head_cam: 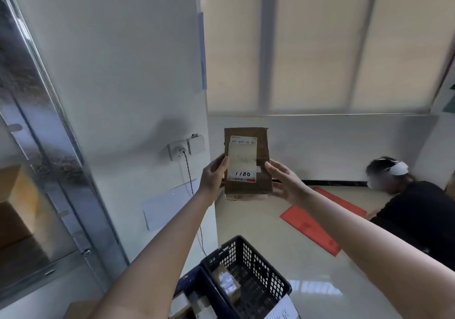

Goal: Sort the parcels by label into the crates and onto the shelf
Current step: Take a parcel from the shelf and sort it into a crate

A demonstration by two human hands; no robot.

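In the head view, both arms reach forward and hold a brown parcel [247, 164] upright in the air, above the floor [283, 235] and well above the crates. The left hand [213, 174] grips the parcel's left edge, its thumb curled over the front beside the white label [242, 161]. The right hand [285, 179] supports the right edge and lower corner; its fingers [273, 168] lie fairly straight against the side, and how they sit behind the parcel cannot be seen. The label faces the camera, with printed characters at its top and handwritten digits near its bottom.

Below the arms, a black mesh crate [248, 274] stands on the floor with a small boxed parcel [227, 280] inside and a paper sign [282, 309] on its near edge. A darker crate [194, 291] touches its left side. Two red mats [310, 230] lie on the floor to the right, near a crouching person in black [416, 210]. A cable hangs from a wall socket [177, 150] on the left.
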